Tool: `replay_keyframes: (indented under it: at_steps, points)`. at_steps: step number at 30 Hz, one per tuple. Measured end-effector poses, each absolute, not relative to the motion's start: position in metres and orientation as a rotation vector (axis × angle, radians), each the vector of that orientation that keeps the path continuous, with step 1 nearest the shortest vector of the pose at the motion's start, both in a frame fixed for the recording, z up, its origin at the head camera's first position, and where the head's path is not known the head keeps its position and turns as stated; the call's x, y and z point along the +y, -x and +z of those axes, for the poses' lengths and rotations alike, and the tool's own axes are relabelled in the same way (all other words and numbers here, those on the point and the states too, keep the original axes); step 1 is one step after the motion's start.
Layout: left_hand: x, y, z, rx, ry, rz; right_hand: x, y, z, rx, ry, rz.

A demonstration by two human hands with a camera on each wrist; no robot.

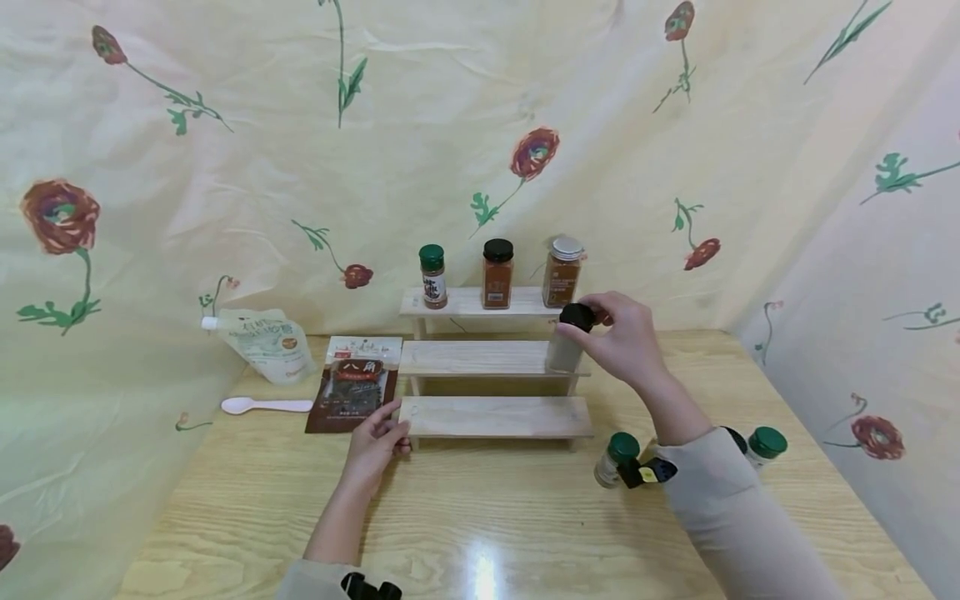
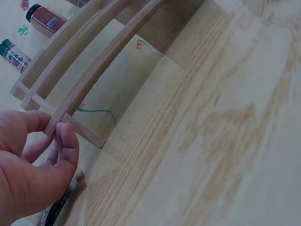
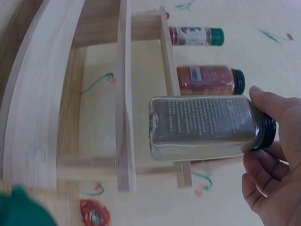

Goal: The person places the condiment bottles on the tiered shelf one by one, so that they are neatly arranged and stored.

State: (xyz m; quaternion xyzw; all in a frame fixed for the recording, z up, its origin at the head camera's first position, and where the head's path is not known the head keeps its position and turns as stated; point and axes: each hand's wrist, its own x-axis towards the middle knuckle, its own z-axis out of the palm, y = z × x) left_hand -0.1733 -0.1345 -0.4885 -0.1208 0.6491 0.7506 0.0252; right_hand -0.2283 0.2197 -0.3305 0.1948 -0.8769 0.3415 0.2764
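My right hand (image 1: pixel 621 337) grips a clear square spice jar (image 3: pixel 202 125) by its black lid, with grey powder inside and small printed text. The jar is upright at the right end of the middle tier of a wooden three-tier rack (image 1: pixel 480 358); whether its base touches the board I cannot tell. At the lowest tier's left end, my left hand (image 2: pixel 42 160) pinches the board between thumb and fingers. On the top tier stand a green-capped bottle (image 1: pixel 432 279), a black-lidded jar of reddish powder (image 1: pixel 497 275) and a silver-lidded jar (image 1: pixel 562 273).
A brown packet (image 1: pixel 355 383), a white spouted pouch (image 1: pixel 266 343) and a white spoon (image 1: pixel 266 405) lie left of the rack. Green-capped bottles (image 1: pixel 618 458) stand to the right, some partly behind my right forearm. Patterned cloth (image 1: pixel 450 167) hangs behind the wooden table (image 1: pixel 480 508).
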Motion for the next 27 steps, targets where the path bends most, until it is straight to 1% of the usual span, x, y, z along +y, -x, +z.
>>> replay_keyframes:
  at_steps: [13,27]
  points:
    - [-0.133,0.172,-0.488,2.014,0.368,2.315,0.177,0.234,-0.33,-2.398,-0.563,0.995]
    - [-0.136,0.173,-0.486,2.005,0.376,2.303,0.148,0.248,-0.33,-2.422,-0.603,0.977]
